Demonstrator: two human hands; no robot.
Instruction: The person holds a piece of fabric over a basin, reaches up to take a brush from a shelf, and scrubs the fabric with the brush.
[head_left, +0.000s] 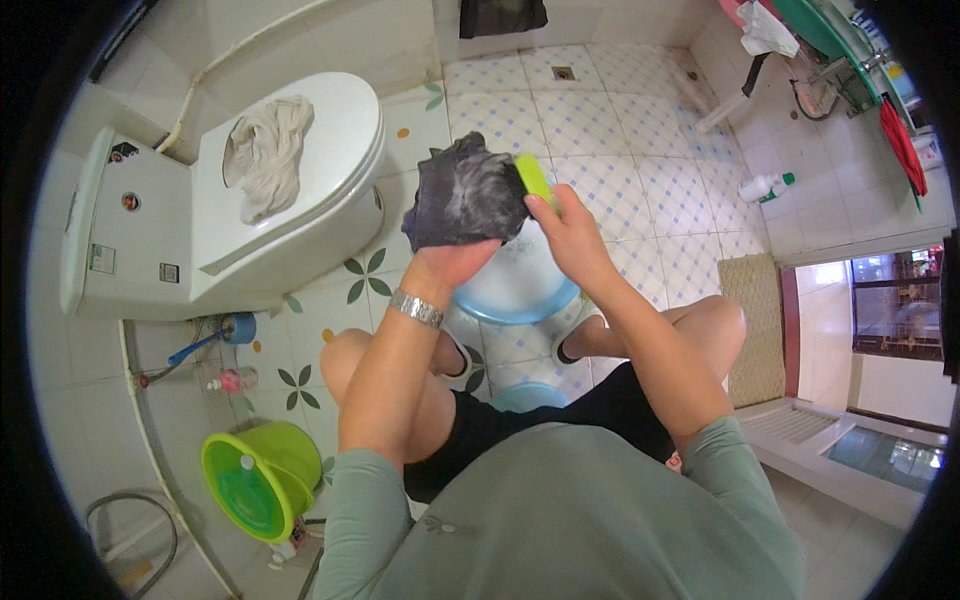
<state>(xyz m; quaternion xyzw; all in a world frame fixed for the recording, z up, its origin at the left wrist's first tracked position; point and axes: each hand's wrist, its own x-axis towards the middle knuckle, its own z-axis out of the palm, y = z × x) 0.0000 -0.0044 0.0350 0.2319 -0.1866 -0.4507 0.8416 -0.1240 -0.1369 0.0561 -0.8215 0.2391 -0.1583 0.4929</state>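
A dark grey cloth (472, 191) streaked with whitish suds is draped over my left hand (455, 262), which supports it from below; most of those fingers are hidden under the fabric. My right hand (574, 236) grips a lime-green brush (533, 178) at the cloth's right edge. Its bristles cannot be seen clearly. Beneath both hands stands a light blue basin (517, 315) holding foamy, whitish water (525, 274). The cloth hides the basin's far left part.
To the left, a crumpled off-white cloth (271, 157) lies on the closed lid of a toilet (345, 112). A green bucket (296, 457) stands at lower left, near a blue-handled toilet brush (202, 349). A white bottle (761, 187) lies by the right wall; a woven mat (754, 330) is near the doorway.
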